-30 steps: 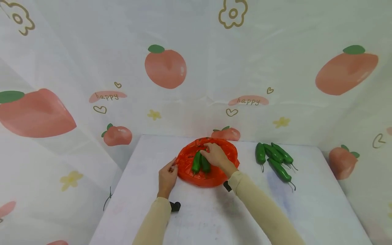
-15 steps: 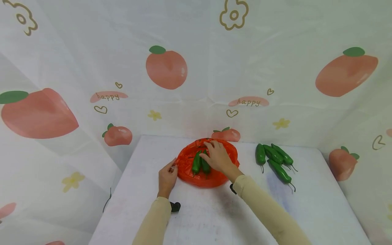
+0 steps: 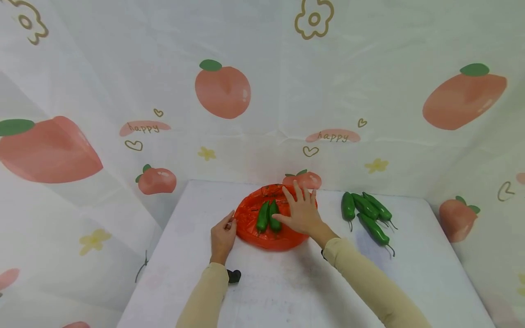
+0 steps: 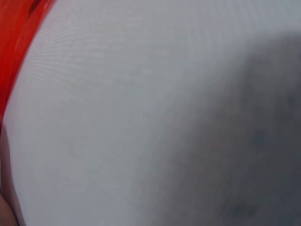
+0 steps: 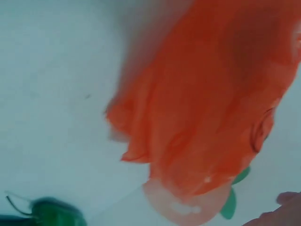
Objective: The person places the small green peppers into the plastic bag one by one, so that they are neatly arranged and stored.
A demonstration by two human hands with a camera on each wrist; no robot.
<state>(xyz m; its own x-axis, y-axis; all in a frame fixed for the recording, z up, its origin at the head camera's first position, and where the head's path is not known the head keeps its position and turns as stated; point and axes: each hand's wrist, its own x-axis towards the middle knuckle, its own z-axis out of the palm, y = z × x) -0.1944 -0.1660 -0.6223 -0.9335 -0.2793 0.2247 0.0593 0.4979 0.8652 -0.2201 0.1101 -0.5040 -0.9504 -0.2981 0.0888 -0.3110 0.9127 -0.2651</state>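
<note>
A red plastic bag [image 3: 248, 228] lies spread wide in a round shape on the white table, its rim turned up. Two green chili peppers [image 3: 262, 217] rest side by side inside it. At the bag's left rim, my left hand [image 3: 223, 234] pinches the edge between thumb and fingers. My right hand [image 3: 303, 214] is spread over the bag's right side with nothing in it, the thumb near the right-hand pepper. The right wrist view shows the bag's outer side [image 5: 202, 108] close up; in the left wrist view only a strip of the bag [image 4: 16, 37] appears.
Several more green chili peppers [image 3: 371, 212] lie in a group on the table [image 3: 279, 291] right of the bag. Behind and at both sides hangs a white curtain [image 3: 262, 150] printed with fruit and flowers.
My right hand has drawn back to the right from above the two peppers, and its fingers have spread apart. The left hand keeps its place at the rim.
</note>
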